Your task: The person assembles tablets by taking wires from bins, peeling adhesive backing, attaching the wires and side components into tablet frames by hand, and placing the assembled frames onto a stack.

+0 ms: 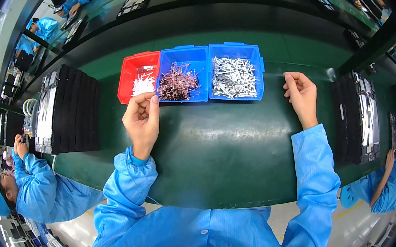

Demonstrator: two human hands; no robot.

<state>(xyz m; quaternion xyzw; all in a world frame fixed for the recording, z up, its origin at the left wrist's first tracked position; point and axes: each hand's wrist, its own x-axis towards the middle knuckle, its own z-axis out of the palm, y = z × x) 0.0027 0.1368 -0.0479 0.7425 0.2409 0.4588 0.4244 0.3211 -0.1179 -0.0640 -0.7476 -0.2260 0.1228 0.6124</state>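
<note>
My left hand (142, 123) is held over the green table at the front edge of the bins, thumb and forefinger pressed together. Whatever that pinch may hold is too small to make out. Just beyond it stand a red bin (124, 83) with small white pieces (143, 84) and a blue bin (202, 78) heaped with thin reddish-brown wired parts (178, 83). A second blue bin (259, 81), to the right, holds many small silvery-white parts (234, 78). Right of that bin and apart from it, my right hand (302, 97) is closed with curled fingers; nothing in it can be made out.
Stacks of black trays (76, 110) (348, 117) flank the green table (218, 159) on both sides. A dark shelf (190, 14) runs across the back, carrying flat devices. Co-workers in blue (46, 189) (384, 184) sit at the left and right.
</note>
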